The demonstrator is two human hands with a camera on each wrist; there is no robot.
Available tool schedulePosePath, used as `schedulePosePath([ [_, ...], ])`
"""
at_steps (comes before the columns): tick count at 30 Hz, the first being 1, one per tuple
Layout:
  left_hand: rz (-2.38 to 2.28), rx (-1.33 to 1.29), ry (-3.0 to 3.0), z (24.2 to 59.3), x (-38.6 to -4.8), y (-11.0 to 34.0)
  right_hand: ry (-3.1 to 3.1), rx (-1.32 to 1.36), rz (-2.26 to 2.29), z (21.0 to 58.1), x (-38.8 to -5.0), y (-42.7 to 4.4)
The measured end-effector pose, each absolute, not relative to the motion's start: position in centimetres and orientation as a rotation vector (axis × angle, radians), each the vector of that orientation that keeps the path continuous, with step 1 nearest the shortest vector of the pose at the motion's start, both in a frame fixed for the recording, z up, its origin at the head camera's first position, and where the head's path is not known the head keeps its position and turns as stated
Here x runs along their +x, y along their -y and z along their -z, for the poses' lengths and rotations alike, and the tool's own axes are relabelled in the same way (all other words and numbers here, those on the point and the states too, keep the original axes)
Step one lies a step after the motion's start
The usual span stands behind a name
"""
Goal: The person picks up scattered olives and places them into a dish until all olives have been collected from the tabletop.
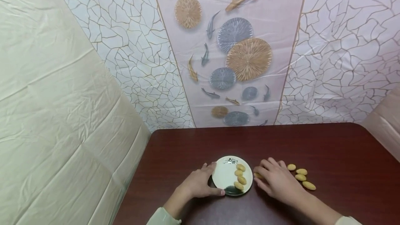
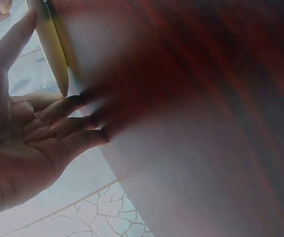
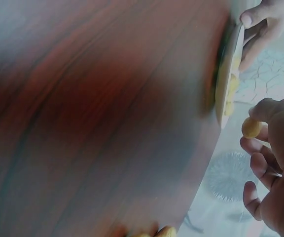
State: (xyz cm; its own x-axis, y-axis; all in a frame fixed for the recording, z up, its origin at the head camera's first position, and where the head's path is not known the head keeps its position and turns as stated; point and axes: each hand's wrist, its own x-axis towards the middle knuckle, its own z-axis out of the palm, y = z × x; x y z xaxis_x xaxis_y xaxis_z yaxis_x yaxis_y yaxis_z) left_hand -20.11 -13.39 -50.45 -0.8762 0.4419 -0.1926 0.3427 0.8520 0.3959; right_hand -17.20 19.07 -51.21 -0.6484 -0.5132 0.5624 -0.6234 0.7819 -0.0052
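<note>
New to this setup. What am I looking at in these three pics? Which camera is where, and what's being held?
There's no robot here: a person works with two bare hands. The wide picture comes from a camera on the head, looking forward and down. The other two come from cameras on each wrist, so the table looks steeply tilted there.

On it sits a small white plate with four yellow oval pieces. Four loose pieces lie on the table, to the right. The left hand touches the plate's rim with its thumb. The right hand pinches one more piece, seen best from the right wrist.
</note>
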Motion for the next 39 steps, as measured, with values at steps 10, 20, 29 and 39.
schedulePosePath([
  [10, -0.489, 0.592, -2.749, 50.3, -20.3, 13.2, 2.416, 0.929, -0.368, 51.0, -16.9, -16.4],
  [20, -0.457, 0.595, -2.754, 50.4, -20.6, 13.0, 2.456, 0.995, -0.437, 51.1, -16.5, -14.3],
  [29, -0.443, 0.598, -2.753, 50.4, -20.4, 13.1, 2.451, 1.044, -0.392, 51.4, -16.2, -13.1],
  [39, -0.452, 0.608, -2.738, 50.1, -20.4, 13.1, 2.424, 1.092, -0.351, 51.7, -16.3, -12.1],
])
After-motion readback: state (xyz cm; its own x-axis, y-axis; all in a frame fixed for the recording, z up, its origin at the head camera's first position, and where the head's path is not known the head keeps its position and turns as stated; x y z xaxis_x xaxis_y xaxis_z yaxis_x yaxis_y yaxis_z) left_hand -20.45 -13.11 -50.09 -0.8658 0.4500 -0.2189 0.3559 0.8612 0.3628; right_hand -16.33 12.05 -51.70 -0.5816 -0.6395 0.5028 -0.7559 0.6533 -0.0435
